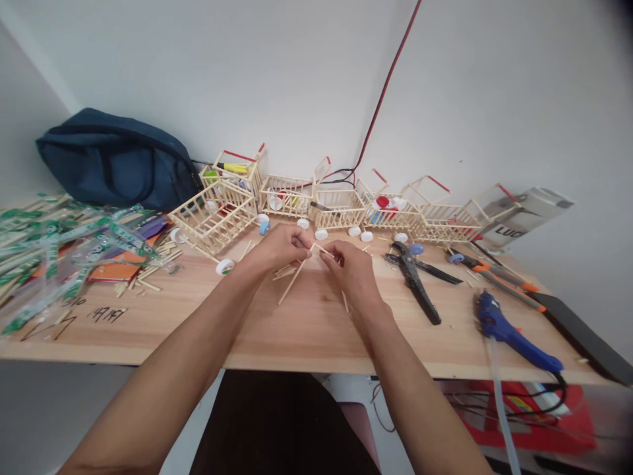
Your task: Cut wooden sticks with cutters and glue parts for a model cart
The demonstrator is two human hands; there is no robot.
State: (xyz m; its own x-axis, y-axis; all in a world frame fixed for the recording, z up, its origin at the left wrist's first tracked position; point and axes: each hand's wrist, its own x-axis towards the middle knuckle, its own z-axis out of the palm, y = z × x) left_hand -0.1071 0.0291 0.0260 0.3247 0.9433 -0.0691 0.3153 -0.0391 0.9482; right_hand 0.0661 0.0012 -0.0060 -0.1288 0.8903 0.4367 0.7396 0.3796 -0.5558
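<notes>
Over the middle of the wooden table, my left hand point(284, 247) pinches one thin wooden stick point(291, 284), whose lower end slants down toward the tabletop. My right hand point(353, 267) has its thumb and fingers closed on another wooden stick point(324, 251). Between the fingertips the two sticks come together at a corner; whether they are joined there I cannot tell. A further stick end point(345, 303) shows below my right palm. A few short stick pieces point(283, 271) lie beside my left hand.
Several small stick-built carts point(341, 208) with bottle-cap wheels line the wall. Black cutters point(415, 277), orange-handled pliers point(509, 280) and a blue glue gun point(517, 340) with a cable lie right. Left are wrapped chopsticks point(49, 244) and a blue bag point(119, 158).
</notes>
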